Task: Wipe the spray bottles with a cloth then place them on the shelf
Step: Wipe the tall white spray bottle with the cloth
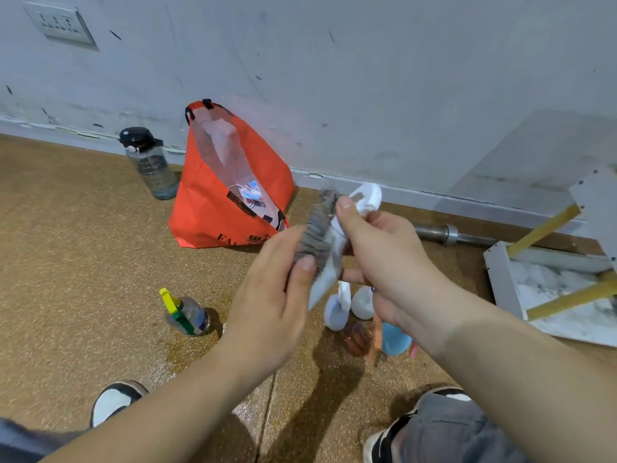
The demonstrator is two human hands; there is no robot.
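White spray bottle (367, 197) in curled grip of right hand (384, 259), left hand (267, 295) pinching grey cloth (317, 235) against it

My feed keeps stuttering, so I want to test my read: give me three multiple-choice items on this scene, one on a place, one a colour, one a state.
1. Where is the water bottle? A) right of the orange bag B) left of the orange bag C) inside it
2. What colour is the spray bottle in the right hand? A) white B) red C) black
3. What is the left hand doing? A) hanging empty B) spread flat and open C) gripping the grey cloth
Answers: 1 B, it stands beside the bag's left edge; 2 A, its white head shows above the thumb; 3 C, its fingers curl round the cloth.
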